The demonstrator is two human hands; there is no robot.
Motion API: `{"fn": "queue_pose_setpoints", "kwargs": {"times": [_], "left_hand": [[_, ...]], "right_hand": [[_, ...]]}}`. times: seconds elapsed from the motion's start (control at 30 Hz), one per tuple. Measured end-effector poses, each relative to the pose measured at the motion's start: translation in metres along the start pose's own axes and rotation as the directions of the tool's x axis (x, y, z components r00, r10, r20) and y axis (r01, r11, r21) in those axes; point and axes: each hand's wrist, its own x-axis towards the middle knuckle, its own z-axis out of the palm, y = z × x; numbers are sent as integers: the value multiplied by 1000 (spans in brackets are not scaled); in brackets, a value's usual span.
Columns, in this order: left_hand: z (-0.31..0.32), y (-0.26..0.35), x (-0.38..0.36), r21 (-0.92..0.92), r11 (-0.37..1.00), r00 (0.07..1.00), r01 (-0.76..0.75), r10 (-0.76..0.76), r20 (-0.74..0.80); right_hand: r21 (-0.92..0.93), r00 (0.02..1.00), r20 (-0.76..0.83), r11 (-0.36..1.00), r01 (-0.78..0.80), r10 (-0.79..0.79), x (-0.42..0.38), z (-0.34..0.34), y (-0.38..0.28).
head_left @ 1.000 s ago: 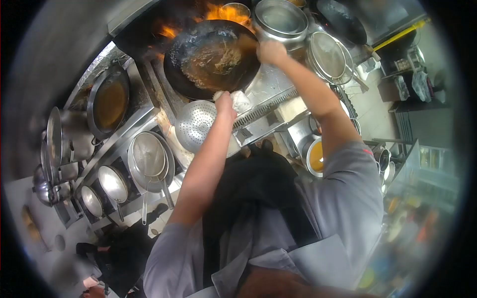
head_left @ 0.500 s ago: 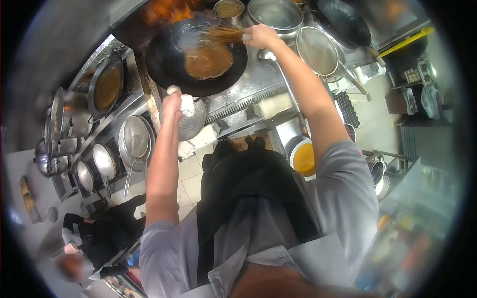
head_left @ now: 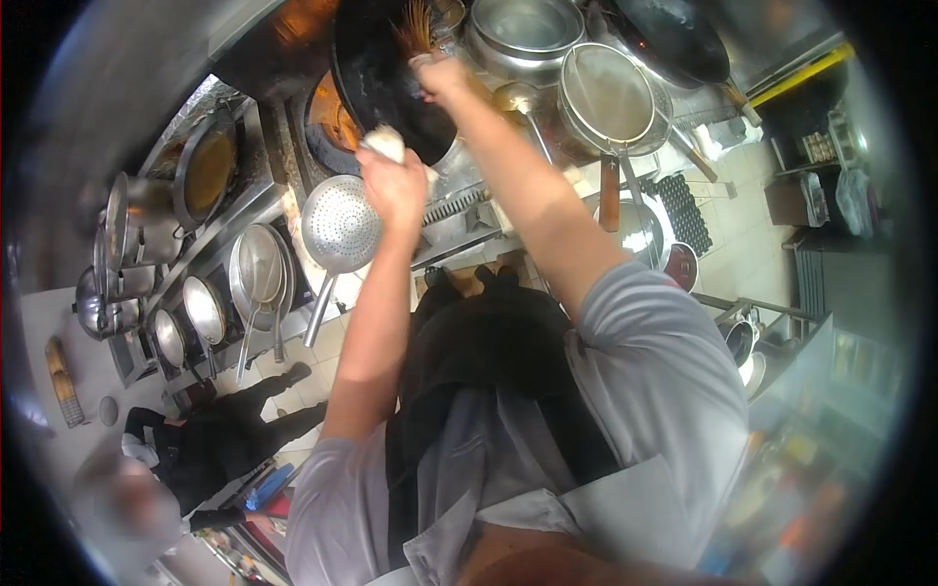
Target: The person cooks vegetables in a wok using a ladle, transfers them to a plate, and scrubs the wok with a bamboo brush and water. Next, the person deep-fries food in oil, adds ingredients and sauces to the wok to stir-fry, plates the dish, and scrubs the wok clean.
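Observation:
A black wok (head_left: 381, 73) is tilted up over the stove, its near side by my left hand (head_left: 396, 186). That hand is closed around a white cloth (head_left: 385, 144) at the wok's edge. Orange flame (head_left: 334, 115) shows under the wok's left side. My right hand (head_left: 439, 78) grips a bamboo brush (head_left: 417, 29), its bristles pointing away from me over the wok's right side. The inside of the wok looks dark, and its far part is cut off by the frame's top edge.
A perforated ladle (head_left: 342, 223) lies left of my left forearm. Right of my right arm are a round strainer (head_left: 608, 98) and a metal pot (head_left: 528, 29). Pans and strainers line the left side. Another person (head_left: 210, 444) in black stands at lower left.
The wok has tipped up and away, uncovering the flame, and the brown liquid in it is out of sight. My left hand has moved right; my right hand with the brush has moved left.

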Motion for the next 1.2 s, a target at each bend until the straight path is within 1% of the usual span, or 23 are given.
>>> {"fn": "queue_pose_setpoints", "kwargs": {"times": [0.1, 0.17, 0.23, 0.3, 0.33, 0.37, 0.4, 0.5, 0.57, 0.6, 0.63, 0.7, 0.73, 0.77, 0.83, 0.9, 0.93, 0.97, 1.0, 1.03, 1.07, 1.13, 1.2], "left_hand": [[20, -15, -32, -58, 998, 1000, -6, 5, -13], [26, -36, -23, -111, 991, 997, 74, -76, -17], [32, -65, -1, -198, 968, 982, 154, -172, -78], [41, -106, 17, -357, 855, 922, 376, -382, 57], [45, -114, 25, -362, 852, 920, 379, -388, 49], [45, -123, 29, -548, 632, 827, 549, -505, 246], [46, -128, 36, -654, 339, 710, 676, -537, 455], [60, -123, 46, -643, 263, 670, 719, -505, 543], [80, -122, 55, -584, 225, 595, 780, -555, 582], [110, -144, 62, -582, 275, 624, 766, -537, 567], [107, -134, 65, -537, 321, 614, 780, -561, 555], [113, -141, 68, -504, 246, 555, 828, -491, 672], [112, -142, 67, -499, 241, 548, 833, -493, 676], [108, -142, 68, -502, 234, 549, 833, -461, 697], [109, -151, 64, -541, 242, 592, 805, -385, 708], [89, -143, 68, -498, 202, 536, 844, -380, 754], [90, -152, 64, -480, 201, 520, 854, -384, 763], [97, -159, 68, -472, 223, 522, 853, -375, 766], [103, -164, 72, -467, 247, 528, 849, -363, 768], [107, -168, 70, -461, 248, 523, 852, -357, 774], [111, -169, 70, -455, 298, 542, 839, -385, 747], [94, -150, 71, -432, 393, 580, 812, -457, 674], [113, -160, 68, -438, 391, 584, 810, -462, 668]], "right_hand": [[103, 970, 105, 973, 207, -218, -68, 17, -7], [-145, 805, 538, 913, 382, -251, -105, -18, -1], [-285, 444, 736, 360, 888, -511, -82, -49, 45], [-519, 555, 822, 234, 822, -130, -16, -83, 54], [-802, 811, 583, 132, 583, -42, 0, -87, 26], [-906, 901, 360, 141, 400, -244, 47, -84, 32], [-921, 903, 223, 225, 319, -367, 82, -73, 11], [-852, 787, -33, 430, 300, -616, 89, -37, -62], [-837, 759, -23, 428, 341, -650, 86, -1, -66], [-821, 732, -28, 434, 371, -680, 84, 18, -65], [-856, 863, 18, 438, 274, -505, 78, 39, -57], [-896, 921, 271, 278, 348, -278, 82, 84, 5], [-827, 843, 528, 161, 538, -107, 68, 104, 25], [-611, 657, 734, 255, 750, -173, 34, 114, 32], [-475, 538, 833, 336, 813, -126, -27, 111, 22], [-366, 438, 895, 419, 831, -87, -5, 62, 11], [-719, 630, 690, 439, 539, 356, -3, 42, -36], [-828, 824, 554, 180, 532, 117, 53, 26, -16], [-934, 924, 356, -14, 358, -136, 108, 11, 4], [-936, 878, 307, 50, 348, -368, 101, 5, -31], [-943, 835, 112, 206, 260, -539, 117, 20, -37], [-917, 789, -78, 354, 183, -610, 114, 49, -59], [-927, 919, 75, 314, 208, -387, 98, 87, -42]]}}
